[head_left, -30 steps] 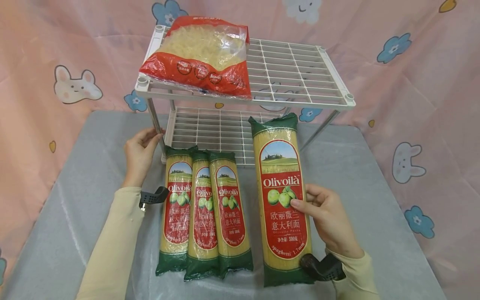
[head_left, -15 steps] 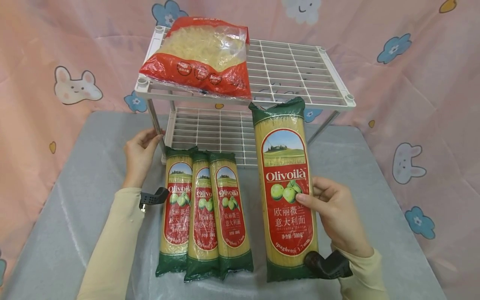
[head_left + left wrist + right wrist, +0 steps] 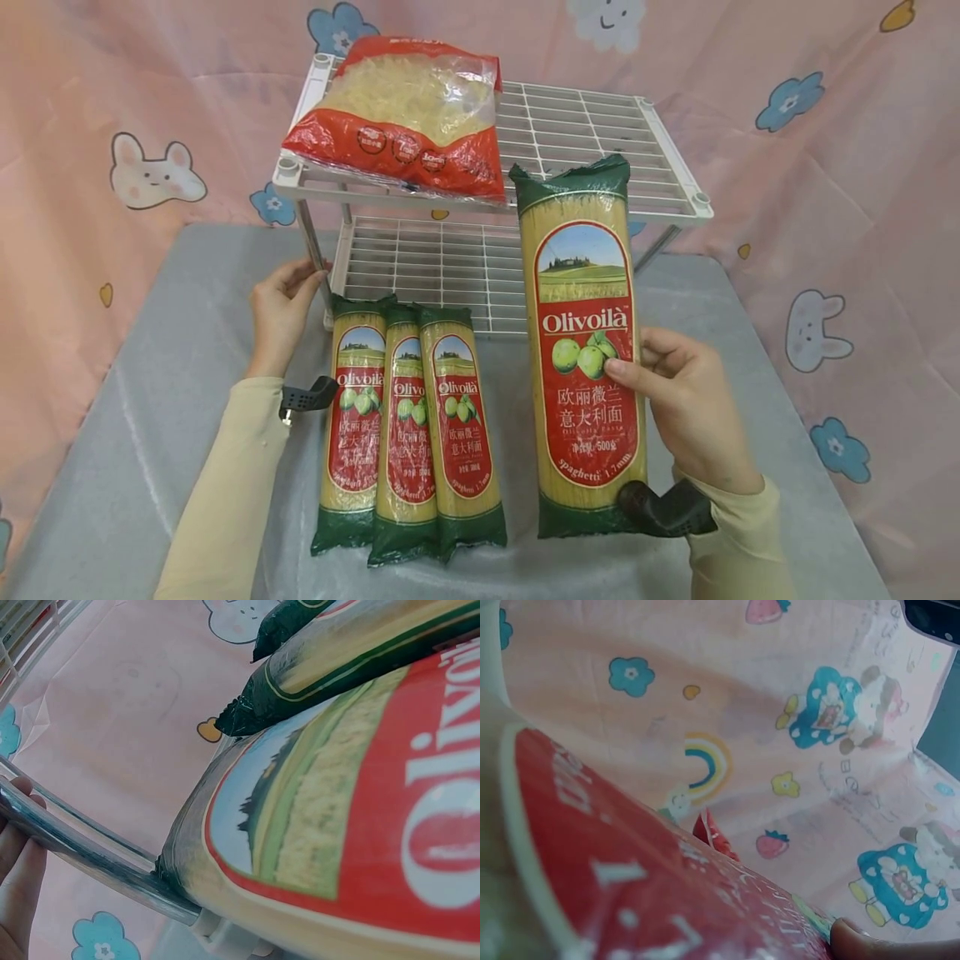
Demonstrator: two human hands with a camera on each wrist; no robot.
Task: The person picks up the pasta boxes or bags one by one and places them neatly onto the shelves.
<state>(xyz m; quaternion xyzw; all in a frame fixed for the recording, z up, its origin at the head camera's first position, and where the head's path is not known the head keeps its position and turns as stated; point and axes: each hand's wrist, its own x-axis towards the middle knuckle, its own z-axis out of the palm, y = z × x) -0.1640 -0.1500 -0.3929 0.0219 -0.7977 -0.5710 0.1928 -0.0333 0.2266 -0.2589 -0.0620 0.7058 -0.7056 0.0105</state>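
Observation:
My right hand (image 3: 686,396) grips a spaghetti packet (image 3: 585,350) by its right edge, thumb on the front label. The packet is held up tilted in front of the shelf rack (image 3: 592,142), its green top overlapping the upper tier in the head view. In the right wrist view the thumb (image 3: 885,949) presses on the red label. My left hand (image 3: 281,312) pinches the rack's front left metal post (image 3: 90,859). Several more spaghetti packets (image 3: 457,417) lie side by side just right of that hand, their tops at the lower tier's front edge.
On the upper tier's left half lies a red and clear bag of pasta (image 3: 412,108). The lower tier (image 3: 442,267) is a white grid above the grey cloth-covered table (image 3: 750,375). A pink patterned curtain (image 3: 862,208) hangs behind and at both sides.
The right hand has raised the spaghetti packet and carried it slightly rightward, so its top now overlaps the upper tier. The left hand stays at the post.

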